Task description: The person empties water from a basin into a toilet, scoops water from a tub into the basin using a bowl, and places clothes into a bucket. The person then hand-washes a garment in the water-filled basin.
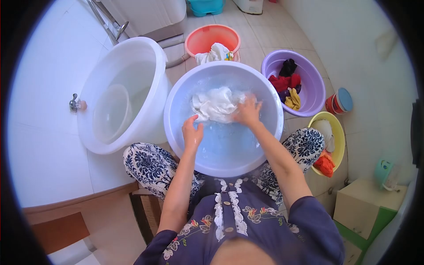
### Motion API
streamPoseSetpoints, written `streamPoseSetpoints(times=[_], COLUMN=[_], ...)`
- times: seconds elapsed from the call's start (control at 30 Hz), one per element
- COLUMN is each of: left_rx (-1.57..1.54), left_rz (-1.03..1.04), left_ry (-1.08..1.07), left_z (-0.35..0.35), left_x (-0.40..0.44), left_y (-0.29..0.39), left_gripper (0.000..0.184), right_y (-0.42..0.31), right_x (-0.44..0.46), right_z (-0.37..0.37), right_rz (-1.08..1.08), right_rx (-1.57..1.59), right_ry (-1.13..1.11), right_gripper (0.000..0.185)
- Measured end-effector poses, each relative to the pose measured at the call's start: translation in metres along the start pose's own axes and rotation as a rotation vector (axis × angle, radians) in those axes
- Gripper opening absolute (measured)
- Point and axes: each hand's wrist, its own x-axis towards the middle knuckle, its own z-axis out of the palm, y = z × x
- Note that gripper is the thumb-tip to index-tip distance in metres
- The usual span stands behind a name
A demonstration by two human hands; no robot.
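A wet white cloth [215,104] lies bunched in the water of a large pale blue basin [229,171] between my knees. My left hand [192,130] is just below the cloth's left part, fingers apart and holding nothing, with the fingertips close to its lower edge. On the cloth's right end rests my right hand [248,109], its fingers spread, slightly blurred and wet. Whether the right palm presses on fabric under the water cannot be made out.
A large white tub [157,84] with water and a smaller container stands at left. Behind is a red basin [212,34] with white cloth. To the right are a purple basin [313,84] and a yellow basin [339,137] with clothes, and a red bucket [339,101].
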Motion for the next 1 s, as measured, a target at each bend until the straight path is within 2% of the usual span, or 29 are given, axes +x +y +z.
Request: streamPoseSetpoints(times=[0.1,0.2,0.3,0.4,0.5,0.53,0.6,0.7,0.83,0.9,0.93,1.0], left_rx=[0.003,-0.008,-0.022,-0.052,-0.073,-0.074,-0.118,-0.175,-0.414,-0.469,-0.493,-0.673], left_rz=[0.053,0.068,0.107,0.069,0.043,0.046,0.069,0.149,0.338,0.398,0.43,0.452], left_ry=[-0.008,-0.029,-0.01,-0.04,-0.033,-0.022,0.001,-0.031,-0.244,-0.357,-0.414,-0.507], left_z=[-0.002,-0.006,-0.013,-0.025,-0.027,-0.029,-0.04,-0.057,-0.068,-0.075,-0.076,-0.07], left_x=[0.005,0.002,0.002,-0.001,-0.001,0.001,0.005,0.024,0.063,0.076,0.079,0.08], left_y=[0.006,0.009,0.011,0.021,0.016,0.014,0.02,0.038,0.08,0.111,0.126,0.15], left_gripper=[0.026,0.023,0.022,0.022,0.027,0.029,0.039,0.066,0.104,0.112,0.116,0.118], right_y=[-0.008,-0.006,-0.023,-0.026,-0.024,-0.034,-0.051,-0.05,-0.079,-0.088,-0.092,-0.103], right_x=[-0.007,0.009,0.013,0.021,0.036,0.036,0.036,0.057,0.036,0.029,0.026,0.02], right_z=[-0.006,0.016,0.024,0.018,0.037,0.019,-0.024,-0.083,-0.197,-0.233,-0.249,-0.261], right_rz=[-0.201,-0.28,-0.343,-0.273,-0.268,-0.187,-0.017,-0.391,-0.444,-0.476,-0.498,-0.488], right_rx=[-0.012,-0.214,-0.483,-0.41,-0.314,-0.19,0.06,0.319,0.667,0.788,0.739,1.008], right_ry=[-0.072,0.104,-0.074,-0.163,-0.008,-0.025,-0.06,-0.051,-0.17,-0.183,-0.185,-0.122], right_gripper=[0.071,0.073,0.073,0.06,0.043,0.039,0.03,0.024,0.029,0.029,0.031,0.027])
